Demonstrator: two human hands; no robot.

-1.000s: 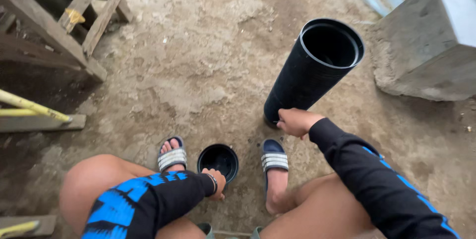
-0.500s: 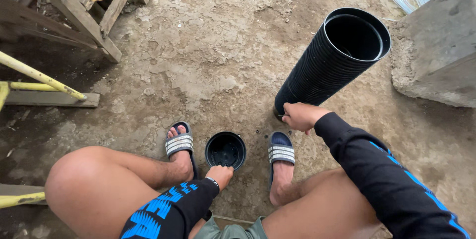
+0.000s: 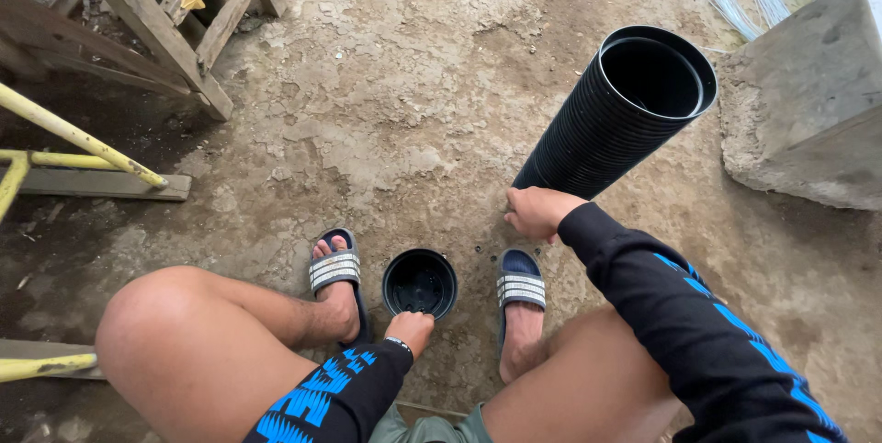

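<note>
head view: right hand (image 3: 536, 211) curled around the low near end of a tall stack of black nested plastic pots (image 3: 614, 121), fingers wrapped on the ribbed side, holding it. left hand (image 3: 411, 327) pinching the near rim of a single black pot (image 3: 420, 283) standing upright on the dirt floor (image 3: 413, 85), between two sandalled feet, mouth facing up.

stack leaning, long axis running from the near base by the right hand up and away to the far right, open mouth pointing up-right toward the concrete block (image 3: 808, 112). probably light for its length, thin-walled, somewhat flexible, ribbed enough not to slip; likely top-heavy when tilted, so best gripped low on the side with the base braced on the ground. single pot likely very light, stiff at the rim, easiest taken by the rim.

wooden frame (image 3: 156, 29) far left, yellow bars (image 3: 83, 140) on the left.
</note>
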